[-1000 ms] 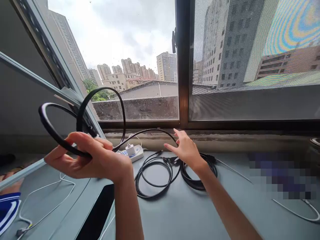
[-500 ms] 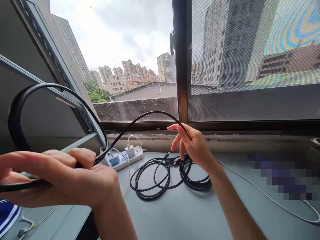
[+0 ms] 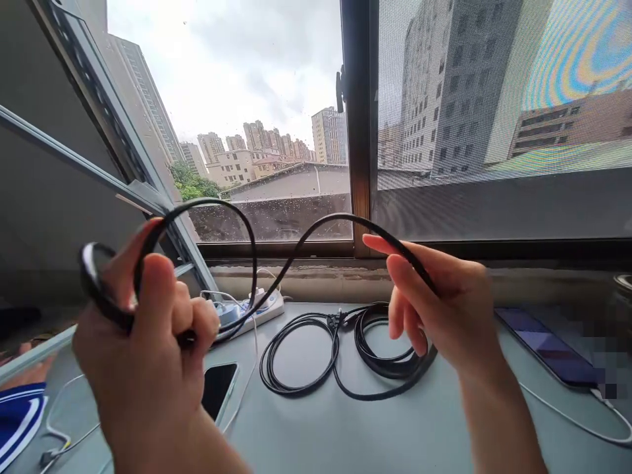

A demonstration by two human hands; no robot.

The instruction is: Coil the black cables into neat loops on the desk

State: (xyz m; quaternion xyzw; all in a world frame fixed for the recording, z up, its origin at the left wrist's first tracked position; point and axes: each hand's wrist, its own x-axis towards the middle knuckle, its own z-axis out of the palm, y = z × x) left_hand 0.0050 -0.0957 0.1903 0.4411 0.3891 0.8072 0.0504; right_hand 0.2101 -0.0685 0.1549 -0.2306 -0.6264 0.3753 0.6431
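Note:
My left hand (image 3: 148, 368) is closed around a looped black cable (image 3: 345, 217), with one loop rising above the fingers and another curling past the thumb side. From there the cable arcs across to my right hand (image 3: 454, 303), where it passes between thumb and index finger, the other fingers loosely curled. Behind and below the right hand, the cable's lower run bends back over the desk. Two round coils of black cable, a left coil (image 3: 296, 394) and a right coil (image 3: 390, 370), lie on the desk with dark connectors between them.
A white power strip (image 3: 270, 309) with plugs stands by the window wall. One phone (image 3: 548, 349) lies at the right beside a white cord (image 3: 557, 411); another phone (image 3: 220, 388) lies partly behind my left arm. Blue fabric with white stripes (image 3: 20, 421) shows at the lower left.
My left hand has turned upright and moved right, and its cable loops are smaller and closer in. My right hand has moved right with the cable. The loose strand over the left coil has gone.

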